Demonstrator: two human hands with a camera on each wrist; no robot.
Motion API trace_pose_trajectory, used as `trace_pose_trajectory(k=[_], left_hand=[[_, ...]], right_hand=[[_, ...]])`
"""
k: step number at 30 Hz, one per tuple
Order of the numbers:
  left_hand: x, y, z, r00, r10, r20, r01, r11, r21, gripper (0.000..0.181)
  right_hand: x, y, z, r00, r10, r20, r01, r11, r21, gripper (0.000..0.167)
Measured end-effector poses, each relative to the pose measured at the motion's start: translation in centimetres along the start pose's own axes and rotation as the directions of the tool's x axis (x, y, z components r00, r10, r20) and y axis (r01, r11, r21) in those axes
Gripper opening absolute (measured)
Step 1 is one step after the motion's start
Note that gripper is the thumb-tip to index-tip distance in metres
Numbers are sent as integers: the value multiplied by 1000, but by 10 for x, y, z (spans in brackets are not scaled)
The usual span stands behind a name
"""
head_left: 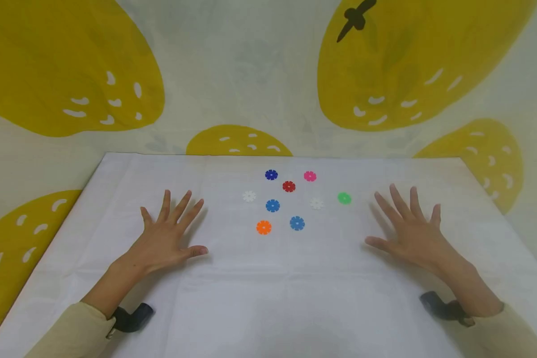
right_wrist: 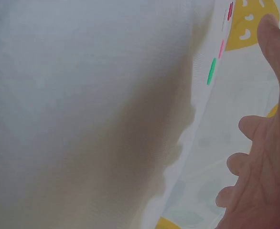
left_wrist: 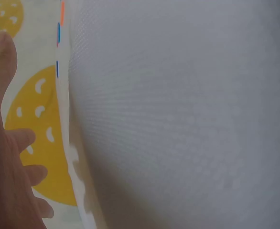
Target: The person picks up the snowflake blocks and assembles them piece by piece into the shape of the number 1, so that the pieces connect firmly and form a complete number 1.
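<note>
Two bare hands flank a scatter of small notched plastic discs, both empty, palms toward the desk and fingers straight and spread wide. The left hand is toward the left edge, the right hand toward the right; their fingers point to the far edge and their thumbs turn inward. Both wrist views show a gap beneath the palms, and shadows fall on the white covering.

The nine discs lie flat between the hands, inward of each, more toward the far edge than the near one. Being round, they show no long axis. The right hand is closer to the group: the green disc sits near its index fingertip, untouched. Closest to the left hand, farther off, is a white disc.

Inward lie a red disc, a second white disc and a mid-blue disc. A dark blue disc and a pink disc are nearest the far edge; an orange disc and another mid-blue disc are nearest the near edge.

Beyond the far edge hangs a pale cloth printed with yellow shapes.
</note>
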State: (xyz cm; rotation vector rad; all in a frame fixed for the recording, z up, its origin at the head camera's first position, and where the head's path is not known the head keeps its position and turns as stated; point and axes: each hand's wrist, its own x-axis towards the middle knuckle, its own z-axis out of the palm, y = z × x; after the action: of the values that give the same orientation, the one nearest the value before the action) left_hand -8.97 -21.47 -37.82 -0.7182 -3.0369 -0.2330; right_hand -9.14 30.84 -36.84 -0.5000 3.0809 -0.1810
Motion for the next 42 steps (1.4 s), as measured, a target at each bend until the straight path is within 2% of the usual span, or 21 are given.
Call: trace_pose_trajectory(k=[7, 11, 19, 29, 33, 38, 42], left_hand=[[0, 4, -1, 1000, 20, 2, -20, 1000, 1, 98], [3, 9, -4, 999, 35, -17, -35, 999, -4, 99], [13, 25, -8, 997, 29, -74, -35, 995, -89, 99], [23, 46, -2, 993, 36, -110, -50, 991, -123, 99], [26, 52, 1, 993, 54, -110, -69, 987, -142, 98], [29, 59, 5, 988, 74, -134, -95, 983, -159, 96], [33, 65, 9, 984, 80, -156, -113, 971, -210, 94]], right_hand=[[-3, -2, 1, 1000, 11, 4, -11, 1000, -5, 103], [-5, -6, -1, 1000, 8, -1, -8, 1000, 16, 103], [-5, -24, -1, 999, 2, -39, 0, 998, 55, 103], [-3, -46, -3, 998, -9, -68, 18, 990, 139, 99], [0, -55, -2, 998, -20, -62, 29, 990, 138, 100], [4, -67, 0, 996, -55, -74, 67, 983, 173, 99], [9, -78, 2, 993, -82, -83, 98, 971, 218, 98]])
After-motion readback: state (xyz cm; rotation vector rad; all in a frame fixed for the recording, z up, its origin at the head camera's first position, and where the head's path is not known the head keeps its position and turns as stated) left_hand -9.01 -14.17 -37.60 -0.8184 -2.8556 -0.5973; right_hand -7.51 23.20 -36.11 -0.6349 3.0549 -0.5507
